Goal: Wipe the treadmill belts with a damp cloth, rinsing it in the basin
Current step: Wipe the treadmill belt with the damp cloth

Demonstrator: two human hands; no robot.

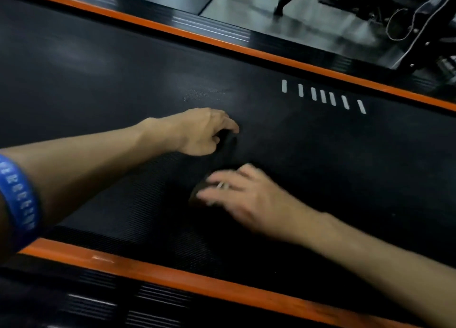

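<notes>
The black textured treadmill belt (98, 80) fills most of the head view. A dark cloth (228, 146) lies on it between my hands and is hard to tell from the belt. My left hand (199, 132) pinches the cloth's far end with curled fingers. My right hand (244, 196) is blurred and presses spread, mostly straight fingers on the cloth's near end (197, 195). No basin is in view.
Orange side rails run along the near edge (172, 278) and the far edge (222, 41) of the belt. Several white marks (323, 96) sit on the belt to the right. A black equipment frame with a cable (419, 31) stands on the grey floor (246, 6) beyond.
</notes>
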